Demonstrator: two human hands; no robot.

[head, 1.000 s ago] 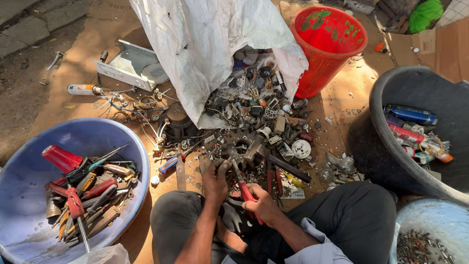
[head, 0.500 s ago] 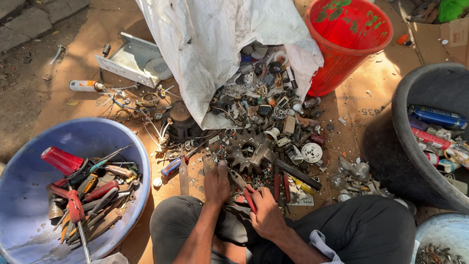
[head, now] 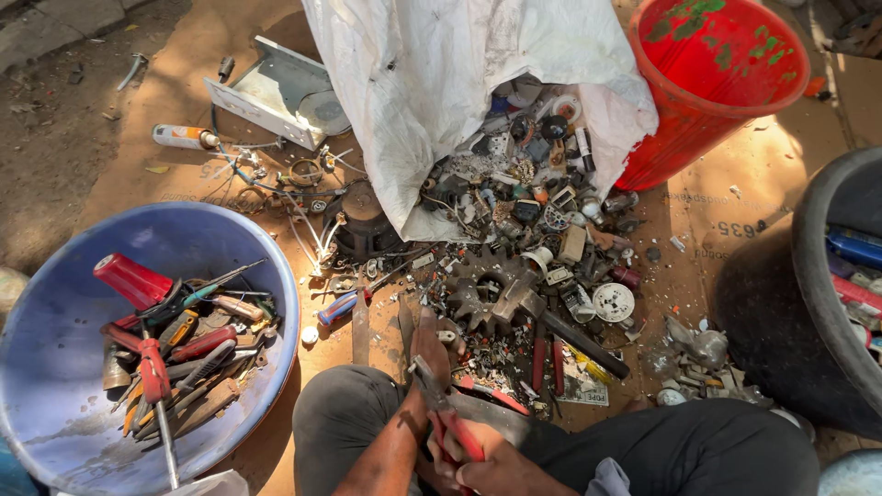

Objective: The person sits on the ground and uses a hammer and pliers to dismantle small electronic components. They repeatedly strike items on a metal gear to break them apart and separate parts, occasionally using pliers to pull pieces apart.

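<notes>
My left hand (head: 428, 349) reaches forward between my knees to the near edge of a scrap pile (head: 528, 220), fingers together and pressed down on small bits beside a dark toothed gear (head: 482, 289). Whether it grips a piece is unclear. My right hand (head: 487, 470) sits low by my lap, closed on the handles of red-handled pliers (head: 450, 418). The pliers' jaws point up at the left hand's wrist. The scrap spills from a white sack (head: 432, 83).
A blue basin (head: 276, 276) at left holds screwdrivers and other hand tools (head: 175, 344). A red bucket (head: 698, 101) stands at back right, a black tub (head: 808, 276) with bottles at right. A white metal bracket (head: 276, 92) and loose wires (head: 294, 207) lie behind.
The view has dropped closer to the pile. My left hand has drawn its spread fingers together at the pile's edge. My right hand with the pliers has pulled back toward my lap.
</notes>
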